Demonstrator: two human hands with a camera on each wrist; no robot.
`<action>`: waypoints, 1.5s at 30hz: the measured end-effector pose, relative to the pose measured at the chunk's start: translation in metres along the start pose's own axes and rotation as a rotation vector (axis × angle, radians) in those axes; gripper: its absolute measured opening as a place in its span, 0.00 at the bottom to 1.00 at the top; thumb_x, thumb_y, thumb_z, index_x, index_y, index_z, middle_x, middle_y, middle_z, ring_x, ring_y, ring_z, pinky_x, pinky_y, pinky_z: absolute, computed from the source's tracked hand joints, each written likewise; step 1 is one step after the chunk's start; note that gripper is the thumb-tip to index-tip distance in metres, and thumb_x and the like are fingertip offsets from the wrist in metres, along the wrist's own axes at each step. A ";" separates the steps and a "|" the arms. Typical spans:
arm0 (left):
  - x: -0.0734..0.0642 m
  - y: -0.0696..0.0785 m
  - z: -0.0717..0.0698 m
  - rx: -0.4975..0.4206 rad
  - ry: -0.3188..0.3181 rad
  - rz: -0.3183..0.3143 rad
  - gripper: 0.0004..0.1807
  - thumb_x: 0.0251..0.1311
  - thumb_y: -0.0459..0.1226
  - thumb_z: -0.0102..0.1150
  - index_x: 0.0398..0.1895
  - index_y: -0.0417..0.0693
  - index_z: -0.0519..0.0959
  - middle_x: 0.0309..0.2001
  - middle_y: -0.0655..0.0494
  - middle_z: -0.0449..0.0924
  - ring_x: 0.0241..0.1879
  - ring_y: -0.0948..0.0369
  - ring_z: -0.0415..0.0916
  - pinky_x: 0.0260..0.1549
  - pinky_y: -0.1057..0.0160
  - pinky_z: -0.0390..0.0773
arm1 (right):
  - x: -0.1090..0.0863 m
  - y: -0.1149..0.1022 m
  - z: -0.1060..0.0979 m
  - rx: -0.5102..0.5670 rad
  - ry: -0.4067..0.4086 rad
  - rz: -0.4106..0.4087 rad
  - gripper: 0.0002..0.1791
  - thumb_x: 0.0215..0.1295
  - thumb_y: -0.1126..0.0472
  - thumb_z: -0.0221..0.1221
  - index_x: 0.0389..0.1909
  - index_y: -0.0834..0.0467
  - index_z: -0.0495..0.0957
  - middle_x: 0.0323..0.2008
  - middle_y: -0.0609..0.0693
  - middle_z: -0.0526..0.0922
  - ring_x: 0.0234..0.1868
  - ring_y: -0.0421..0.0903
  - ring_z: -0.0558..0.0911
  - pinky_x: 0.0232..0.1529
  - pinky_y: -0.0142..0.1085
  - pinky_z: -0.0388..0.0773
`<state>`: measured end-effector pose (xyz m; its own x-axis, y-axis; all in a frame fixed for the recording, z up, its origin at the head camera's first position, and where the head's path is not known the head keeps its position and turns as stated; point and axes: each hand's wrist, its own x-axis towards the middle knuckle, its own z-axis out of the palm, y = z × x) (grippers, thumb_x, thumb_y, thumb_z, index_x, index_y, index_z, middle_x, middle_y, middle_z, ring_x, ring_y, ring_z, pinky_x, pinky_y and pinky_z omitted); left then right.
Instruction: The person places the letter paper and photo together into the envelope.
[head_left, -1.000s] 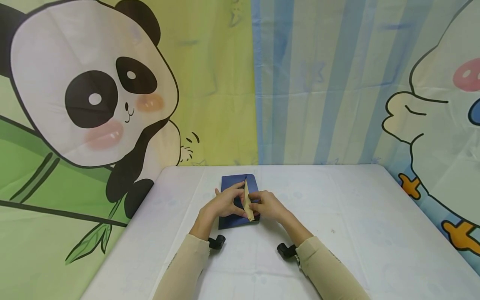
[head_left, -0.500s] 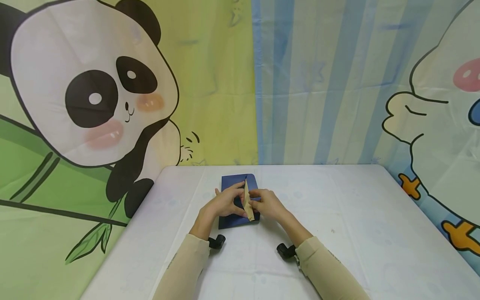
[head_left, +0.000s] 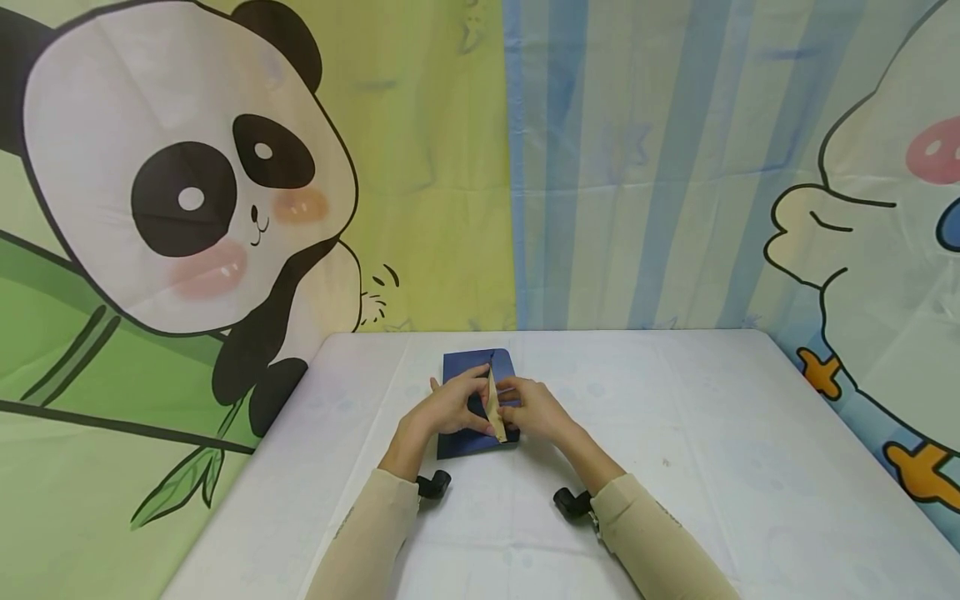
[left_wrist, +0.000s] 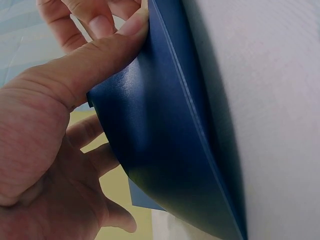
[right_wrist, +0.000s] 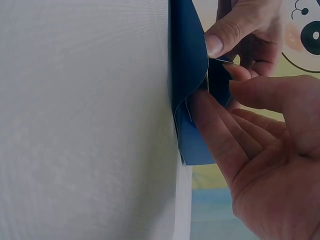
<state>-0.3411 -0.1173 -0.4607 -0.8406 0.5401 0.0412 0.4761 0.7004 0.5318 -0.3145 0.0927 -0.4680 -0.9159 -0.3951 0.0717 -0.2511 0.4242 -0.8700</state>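
Observation:
A flat blue thing like a notebook or folder (head_left: 468, 442) lies on the white table, a part of it lifted along a narrow cream edge (head_left: 495, 412). My left hand (head_left: 450, 406) pinches this lifted part, its thumb on the blue face in the left wrist view. There the glossy blue sheet (left_wrist: 145, 125) bows outward. From the other side my right hand (head_left: 538, 408) touches the lifted part. In the right wrist view its fingers (right_wrist: 220, 130) reach fairly straight behind the curved blue sheet (right_wrist: 190, 60), the thumb held apart from them. What lies inside the fold is hidden.
The white-covered table (head_left: 675, 500) stretches round both forearms. A black wrist camera (head_left: 433, 485) sits at the left wrist and another camera (head_left: 573, 502) at the right. Behind the table hangs a printed cloth with a panda (head_left: 187, 167) and blue stripes.
My right hand's fingers have shifted and spread slightly at the cream edge, which shows a little narrower. The left hand and the blue thing stay nearly where they were.

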 end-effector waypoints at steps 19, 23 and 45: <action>0.000 0.000 0.000 -0.009 0.008 0.008 0.23 0.44 0.50 0.84 0.27 0.57 0.74 0.82 0.49 0.57 0.81 0.44 0.56 0.58 0.10 0.28 | -0.001 -0.001 0.001 0.010 -0.072 -0.004 0.41 0.69 0.71 0.61 0.79 0.66 0.55 0.63 0.69 0.80 0.49 0.56 0.90 0.40 0.43 0.89; -0.001 0.002 -0.001 -0.007 0.005 0.002 0.23 0.44 0.50 0.85 0.28 0.57 0.75 0.82 0.49 0.57 0.81 0.44 0.56 0.59 0.10 0.29 | -0.001 -0.001 0.001 0.058 -0.098 0.008 0.44 0.68 0.72 0.61 0.81 0.66 0.51 0.64 0.70 0.79 0.47 0.55 0.90 0.41 0.45 0.89; 0.000 0.001 0.000 -0.015 -0.001 0.001 0.22 0.46 0.48 0.84 0.28 0.57 0.74 0.82 0.50 0.57 0.80 0.44 0.57 0.60 0.11 0.28 | -0.002 0.008 0.004 0.201 -0.207 0.005 0.46 0.77 0.75 0.46 0.84 0.57 0.28 0.72 0.69 0.71 0.52 0.52 0.87 0.47 0.44 0.87</action>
<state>-0.3407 -0.1171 -0.4602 -0.8400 0.5411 0.0412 0.4730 0.6928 0.5443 -0.3132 0.0943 -0.4774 -0.8282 -0.5602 -0.0163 -0.1603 0.2648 -0.9509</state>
